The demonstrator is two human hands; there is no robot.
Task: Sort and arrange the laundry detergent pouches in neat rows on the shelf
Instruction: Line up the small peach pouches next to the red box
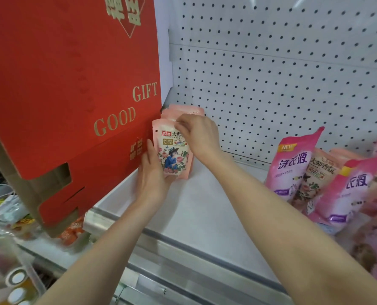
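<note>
Head view, from nine o'clock across to three: a red gift box (73, 95) fills the left of the frame, its lower edge standing against the left end of the white shelf (205, 216). Just right of it, near the centre, the left hand (152, 172) cups the lower left side of the front pouch (174, 150), a pink floral one held upright with its label facing out. At its twelve o'clock, the tops of a few like pouches (183, 110) stand behind it against the pegboard back (271, 73), so one file seems begun in the shelf's left rear corner. The right hand (196, 137) comes in from four o'clock and pinches the front pouch at its top edge, fingertips curled over the seal.

Between this file and the three o'clock side, white shelf floor shows. At three o'clock a loose pile (315, 172) of pink and floral pouches leans and overlaps, kinds mixed together.

By this reckoning the work is early: one short file placed, the front pouch being squared up, and most of the stock at the right not yet sorted by kind or lined up.
</note>
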